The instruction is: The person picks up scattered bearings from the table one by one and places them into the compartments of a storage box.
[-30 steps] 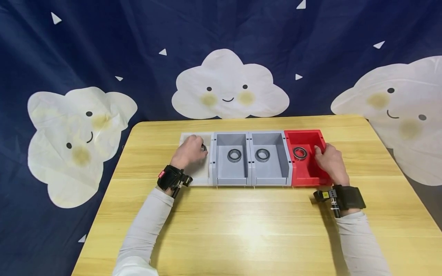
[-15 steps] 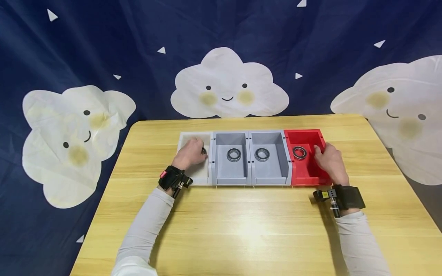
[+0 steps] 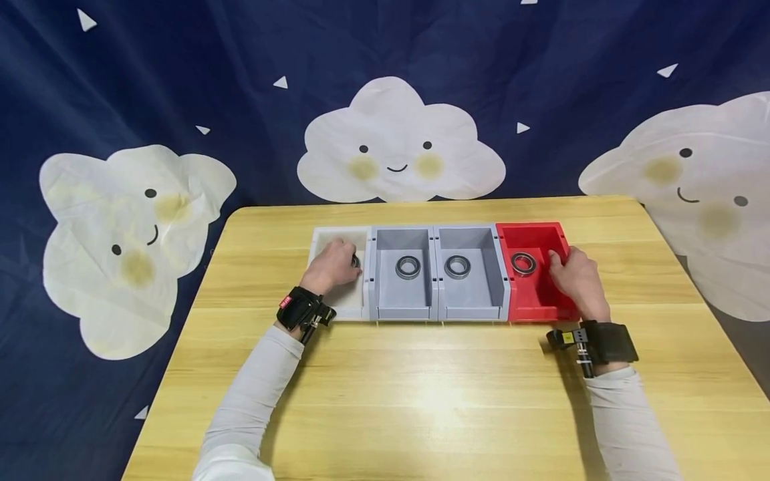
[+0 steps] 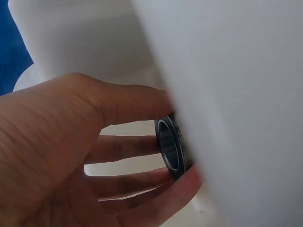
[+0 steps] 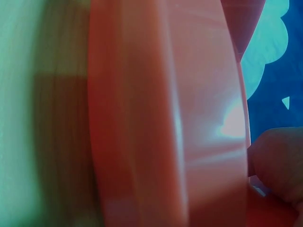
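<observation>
My left hand reaches into the white bin at the left end of the row. Between its thumb and fingers it pinches a ball bearing, a dark ring with a bright bore, standing on edge; the bin's wall hides part of it in the left wrist view. At the other end, my right hand grips the right wall of the red bin, thumb on the inside. The fingers beyond that wall are hidden. Another bearing lies in the red bin, left of the thumb.
Two grey bins stand between the white and red ones, joined side by side. A bearing lies in the left grey bin, another bearing in the right grey bin. A dark blue cloud-printed curtain hangs behind the wooden table.
My left hand has lowered slightly inside the white bin with its bearing. The right hand keeps its grip on the red bin. The head view has shifted a little.
</observation>
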Demonstrator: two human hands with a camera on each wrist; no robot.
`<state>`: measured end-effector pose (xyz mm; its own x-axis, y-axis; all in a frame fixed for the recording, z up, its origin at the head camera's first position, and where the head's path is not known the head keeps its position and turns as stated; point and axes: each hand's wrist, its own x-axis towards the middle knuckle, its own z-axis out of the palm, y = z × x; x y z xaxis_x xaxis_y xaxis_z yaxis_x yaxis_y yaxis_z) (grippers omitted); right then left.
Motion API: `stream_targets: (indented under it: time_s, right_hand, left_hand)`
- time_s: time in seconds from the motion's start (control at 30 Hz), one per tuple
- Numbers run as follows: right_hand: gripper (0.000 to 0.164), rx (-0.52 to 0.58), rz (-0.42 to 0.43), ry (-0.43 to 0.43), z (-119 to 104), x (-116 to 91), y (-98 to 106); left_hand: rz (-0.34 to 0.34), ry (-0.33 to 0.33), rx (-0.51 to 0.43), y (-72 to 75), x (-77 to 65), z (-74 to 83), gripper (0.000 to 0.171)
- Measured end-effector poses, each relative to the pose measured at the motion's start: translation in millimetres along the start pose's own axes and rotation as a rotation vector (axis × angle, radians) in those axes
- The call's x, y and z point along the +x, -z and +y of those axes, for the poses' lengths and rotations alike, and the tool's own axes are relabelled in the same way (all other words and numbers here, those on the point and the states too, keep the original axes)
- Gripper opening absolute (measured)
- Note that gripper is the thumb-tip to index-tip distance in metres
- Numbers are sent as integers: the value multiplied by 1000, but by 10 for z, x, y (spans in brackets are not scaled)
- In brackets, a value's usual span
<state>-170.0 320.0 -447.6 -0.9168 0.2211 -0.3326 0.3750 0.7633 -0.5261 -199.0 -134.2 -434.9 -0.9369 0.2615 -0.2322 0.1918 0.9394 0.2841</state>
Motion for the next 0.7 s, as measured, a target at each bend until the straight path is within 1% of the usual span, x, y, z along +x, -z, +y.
stream_targets:
  time_s: [0.47,0.7]
  right_hand:
    - [58,12,-15,-36,32,28,7]
    - [57,2,-4,-18,46,48,-21]
  left_hand:
    - [-10,14,1,-27,13,31,25]
    - [-11,28,-3,-70,-17,13,28]
